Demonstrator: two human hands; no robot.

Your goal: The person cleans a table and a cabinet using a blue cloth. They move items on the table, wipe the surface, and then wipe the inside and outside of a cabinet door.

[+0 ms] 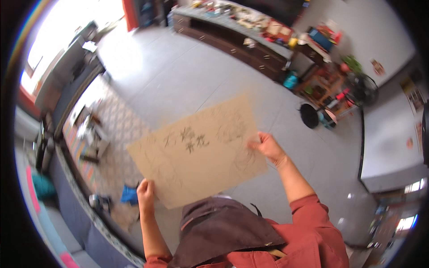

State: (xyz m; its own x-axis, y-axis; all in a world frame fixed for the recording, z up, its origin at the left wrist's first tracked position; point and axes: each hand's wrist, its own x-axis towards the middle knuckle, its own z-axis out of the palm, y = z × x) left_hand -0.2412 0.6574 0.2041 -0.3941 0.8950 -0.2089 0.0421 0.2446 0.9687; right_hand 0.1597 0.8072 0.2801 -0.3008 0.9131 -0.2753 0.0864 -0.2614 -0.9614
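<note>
A large sheet of brown paper [204, 167] with faint line drawings and dark brushed characters is held out in front of me, tilted. My left hand [146, 191] grips its left edge, fingers closed. At the right edge is my right hand [266, 147], with the thumb over the front of the sheet; its fingertips are blurred. Below the sheet hang a dark brown apron [224, 231] and my red sleeves.
A long dark cabinet [231, 50] loaded with small items lines the far wall. Plant racks and a black fan [363, 88] stand at the right. A grey sofa [73, 204] and a patterned rug [117, 110] lie left, with a low table holding things.
</note>
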